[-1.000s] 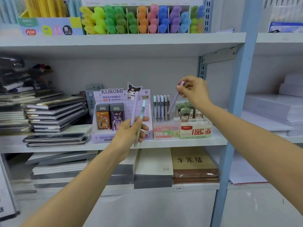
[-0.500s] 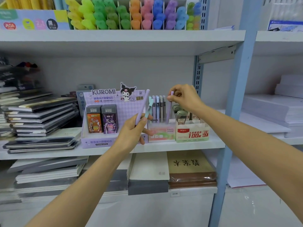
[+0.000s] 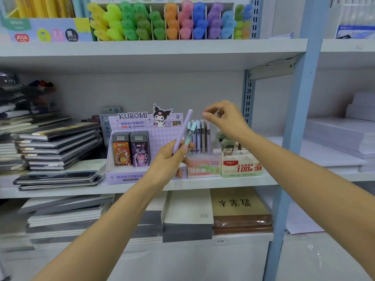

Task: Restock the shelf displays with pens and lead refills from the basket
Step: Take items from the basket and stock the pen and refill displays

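Note:
My left hand [image 3: 169,159] grips two pens, a lilac pen [image 3: 183,127] and a teal pen [image 3: 190,132], pointing up in front of the shelf. Just behind them the pink Fruit Soda pen display [image 3: 204,168] holds several upright pens [image 3: 199,134]. My right hand [image 3: 223,118] hovers above those pens with its fingers apart and nothing in it. To the right stands the green lead refill box [image 3: 241,168]. The purple Kuromi lead refill display [image 3: 132,151] is to the left. The basket is not in view.
Stacked notebooks [image 3: 56,145] fill the left of the middle shelf [image 3: 243,184]. Highlighters [image 3: 168,21] line the shelf above. Paper pads [image 3: 239,209] lie on the lower shelf. A blue upright post [image 3: 294,128] borders the bay on the right, with paper reams [image 3: 341,134] beyond.
My right hand set its lilac pen into the Fruit Soda display, let go and lifted away empty. My left hand has moved right, closer to the display, still holding two pens.

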A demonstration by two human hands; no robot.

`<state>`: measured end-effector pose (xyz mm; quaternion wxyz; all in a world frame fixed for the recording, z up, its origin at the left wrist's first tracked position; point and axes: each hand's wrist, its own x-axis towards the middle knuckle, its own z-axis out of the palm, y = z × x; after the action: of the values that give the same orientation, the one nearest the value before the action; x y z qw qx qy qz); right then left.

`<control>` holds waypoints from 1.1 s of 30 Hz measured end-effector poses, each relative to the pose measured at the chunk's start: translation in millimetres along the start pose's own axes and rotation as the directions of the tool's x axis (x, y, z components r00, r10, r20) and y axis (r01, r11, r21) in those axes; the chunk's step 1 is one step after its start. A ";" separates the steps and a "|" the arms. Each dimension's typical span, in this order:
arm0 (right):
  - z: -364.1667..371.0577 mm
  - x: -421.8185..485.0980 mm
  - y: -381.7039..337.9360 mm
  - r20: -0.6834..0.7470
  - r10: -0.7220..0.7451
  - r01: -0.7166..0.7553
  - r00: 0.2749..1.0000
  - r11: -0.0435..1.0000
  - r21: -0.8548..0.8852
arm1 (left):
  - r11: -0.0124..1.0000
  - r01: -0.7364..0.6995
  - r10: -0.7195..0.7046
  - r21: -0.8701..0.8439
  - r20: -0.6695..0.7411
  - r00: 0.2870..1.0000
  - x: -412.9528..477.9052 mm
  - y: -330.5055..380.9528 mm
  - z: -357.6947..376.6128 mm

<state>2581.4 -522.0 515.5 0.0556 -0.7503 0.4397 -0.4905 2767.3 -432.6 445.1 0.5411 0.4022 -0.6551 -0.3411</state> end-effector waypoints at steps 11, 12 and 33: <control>-10.3 -33.3 -28.8 0.277 0.010 -0.170 0.961 0.810 0.561 | 0.995 0.058 -0.066 -0.087 -0.091 0.994 -8.8 9.9 3.9; -14.0 -30.7 -28.0 0.244 0.021 -0.164 0.970 0.794 0.585 | 0.993 0.079 -0.090 -0.083 -0.137 0.987 -9.1 8.9 -1.2; 26.6 -2.2 -5.4 0.151 0.028 -0.054 0.988 0.984 0.171 | 0.999 -0.010 -0.002 -0.035 -0.310 0.951 -18.6 -8.1 -52.7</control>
<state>2605.3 -526.3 503.2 0.1637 -0.7678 0.4049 -0.4687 2822.0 -420.2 439.5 0.6452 0.4396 -0.5563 -0.2845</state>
